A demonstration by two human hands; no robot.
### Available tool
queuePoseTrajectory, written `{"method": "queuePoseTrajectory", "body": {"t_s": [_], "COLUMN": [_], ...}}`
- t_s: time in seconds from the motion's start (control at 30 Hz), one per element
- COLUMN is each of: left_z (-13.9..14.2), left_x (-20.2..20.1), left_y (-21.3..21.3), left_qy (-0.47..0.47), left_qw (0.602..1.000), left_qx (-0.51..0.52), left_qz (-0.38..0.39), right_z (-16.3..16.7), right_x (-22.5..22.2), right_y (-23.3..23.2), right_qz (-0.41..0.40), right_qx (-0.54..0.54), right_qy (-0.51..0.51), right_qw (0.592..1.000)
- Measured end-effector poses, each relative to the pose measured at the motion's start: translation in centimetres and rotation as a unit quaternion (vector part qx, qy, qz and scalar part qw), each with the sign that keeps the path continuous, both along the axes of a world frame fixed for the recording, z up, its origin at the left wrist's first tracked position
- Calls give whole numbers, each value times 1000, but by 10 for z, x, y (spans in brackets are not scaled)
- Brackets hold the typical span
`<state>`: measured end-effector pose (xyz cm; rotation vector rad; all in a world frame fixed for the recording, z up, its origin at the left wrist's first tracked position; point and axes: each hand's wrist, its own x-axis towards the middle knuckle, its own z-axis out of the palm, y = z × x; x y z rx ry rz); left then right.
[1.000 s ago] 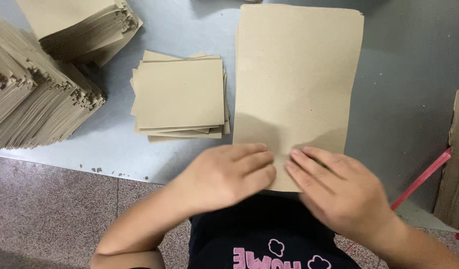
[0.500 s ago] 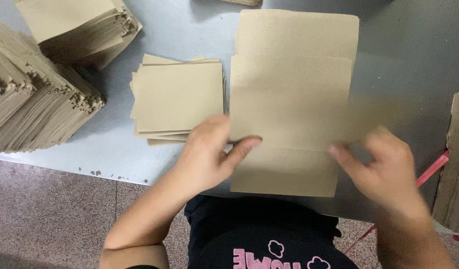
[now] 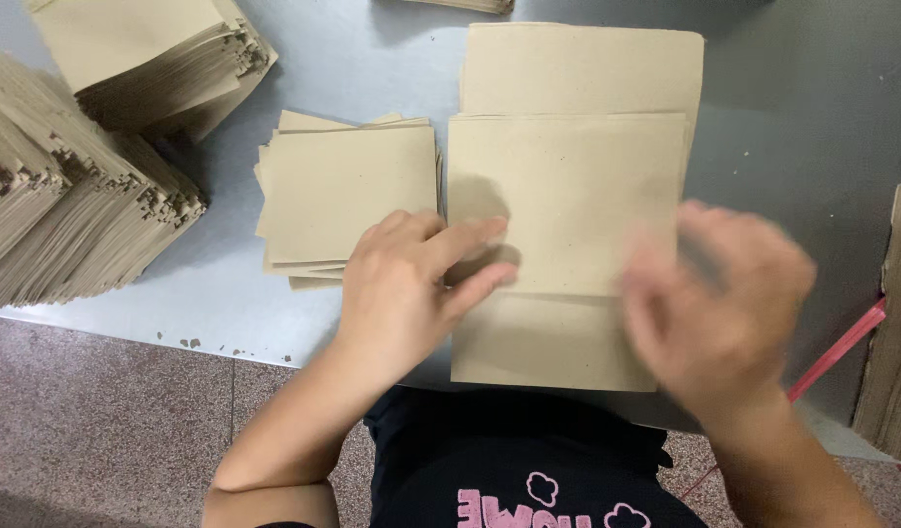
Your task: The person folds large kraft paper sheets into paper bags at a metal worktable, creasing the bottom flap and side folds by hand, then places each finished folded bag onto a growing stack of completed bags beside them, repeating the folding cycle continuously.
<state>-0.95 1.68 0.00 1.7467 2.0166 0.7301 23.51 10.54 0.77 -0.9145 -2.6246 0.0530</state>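
Observation:
A long brown paper sheet (image 3: 578, 68) lies on the grey table (image 3: 783, 117) in front of me. Its near end is folded over into a flap (image 3: 568, 200) that covers the middle of the sheet. My left hand (image 3: 411, 284) rests flat at the flap's left edge, fingertips pressing on the paper. My right hand (image 3: 715, 293) is blurred with motion at the right edge of the folded paper, fingers spread, holding nothing that I can see. A small stack of folded brown pieces (image 3: 348, 191) sits just left of the sheet, beside my left hand.
Tall stacks of brown paper (image 3: 69, 215) fill the table's left side, with another stack (image 3: 152, 59) behind them. A red stick (image 3: 837, 347) and a brown board (image 3: 891, 332) stand at the right. The table's near edge runs under my arms, above a speckled floor (image 3: 108, 430).
The sheet's near end has been folded up over its middle. My hands moved apart from the bottom edge: the left now presses the flap, the right sweeps along the right side.

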Motion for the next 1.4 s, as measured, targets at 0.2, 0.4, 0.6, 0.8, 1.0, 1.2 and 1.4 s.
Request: {"method": "queuePoseTrajectory", "body": {"t_s": [0.2, 0.4, 0.6, 0.8, 1.0, 1.2, 1.4], "left_z": [-6, 0, 8, 15, 9, -7, 20], "left_x": [0, -26, -14, -15, -77, -70, -18], "left_y": [0, -6, 5, 5, -31, -39, -29], "left_qy": [87, 127, 117, 231, 229, 234, 2], "left_qw": [994, 991, 952, 918, 968, 962, 958], "left_qx": [66, 36, 119, 121, -92, -137, 109], "left_qz": [1, -14, -255, -299, -43, -40, -265], "right_z": [-4, -1, 7, 7, 9, 6, 12], "right_x": [-5, 53, 47, 16, 12, 11, 5], "right_y": [-12, -2, -17, -19, -8, 5, 6], "right_qz": [155, 54, 101, 184, 180, 201, 177], "right_qx": [-55, -66, -91, -184, -276, -310, -350], "right_qy": [-8, -45, 4, 33, 26, 5, -23], "right_qw": [986, 995, 991, 965, 944, 929, 919]}}
